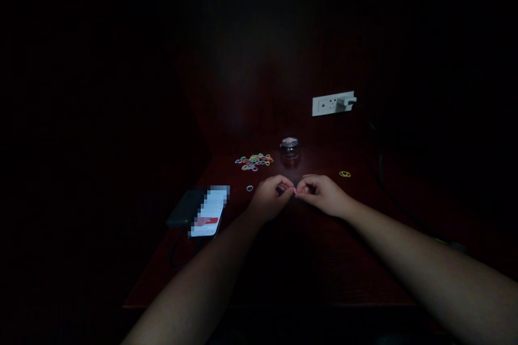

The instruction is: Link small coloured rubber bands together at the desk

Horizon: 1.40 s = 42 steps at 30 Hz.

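Over the dark red table (pixel 315 264), my left hand (pixel 272 197) and my right hand (pixel 324 194) meet fingertip to fingertip. Both are closed in a pinch on a small pink hair band (pixel 295 191), mostly covered by the fingers. A pile of colourful hair bands (pixel 254 161) lies beyond my left hand. One pale blue band (pixel 250 188) rests alone just left of that hand. To the right, past my right hand, are yellow bands (pixel 345 174) lying together. Behind the hands stands a small clear jar (pixel 290 150) with its lid on.
A lit phone (pixel 210 213) lies at the left beside a dark flat box-like object (pixel 184 209), with a cable near it. On the back wall is a white socket (pixel 332 103) with a plug in it. Its black cable (pixel 381 164) runs down the right side. The surroundings are very dark.
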Available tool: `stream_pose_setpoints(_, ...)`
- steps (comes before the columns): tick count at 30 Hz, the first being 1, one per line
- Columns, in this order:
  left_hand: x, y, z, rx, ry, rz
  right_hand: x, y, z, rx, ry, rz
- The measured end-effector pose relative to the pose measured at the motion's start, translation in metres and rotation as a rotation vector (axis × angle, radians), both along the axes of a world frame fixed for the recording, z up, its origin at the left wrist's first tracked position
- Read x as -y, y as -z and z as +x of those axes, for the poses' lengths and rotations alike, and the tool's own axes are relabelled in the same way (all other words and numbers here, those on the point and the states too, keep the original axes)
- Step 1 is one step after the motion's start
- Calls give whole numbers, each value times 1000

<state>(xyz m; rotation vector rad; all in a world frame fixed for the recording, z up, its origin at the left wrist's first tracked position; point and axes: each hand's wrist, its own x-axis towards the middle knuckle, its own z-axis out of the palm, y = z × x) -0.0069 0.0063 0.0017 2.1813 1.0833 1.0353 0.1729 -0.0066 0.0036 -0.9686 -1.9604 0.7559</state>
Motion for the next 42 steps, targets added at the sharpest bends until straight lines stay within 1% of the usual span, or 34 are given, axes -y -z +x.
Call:
stream_pose_setpoints(7,-1,2,1,2,-6,-13,1,0,1,-2,4,-20)
stream_pose_setpoints(11,-2,3,1,8,26,-29,1,1,1,11,5,-19)
stream_pose_setpoints(16,-3,5,0,-33,65,-21,-2,3,3,15,21,9)
stream_pose_setpoints(22,-1,5,-1,-56,71,1,-7,5,7,15,116,37)
stream_pose_setpoints(24,-1,5,0,-51,74,-2,-7,4,8,22,126,44)
stream_pose_setpoints(29,-1,5,0,-24,76,-47,-6,5,6,26,70,-6)
stream_pose_setpoints(32,-1,5,0,-11,79,-90,-6,7,4,48,20,-53)
stream_pose_setpoints(36,-4,8,-2,-29,56,-120,-6,13,1,61,-47,-76)
stream_pose_setpoints(38,-5,9,-1,-61,65,-105,-6,16,0,66,-85,-92)
stream_pose_setpoints(42,-2,11,3,-98,55,-42,-6,17,-1,90,-89,-143)
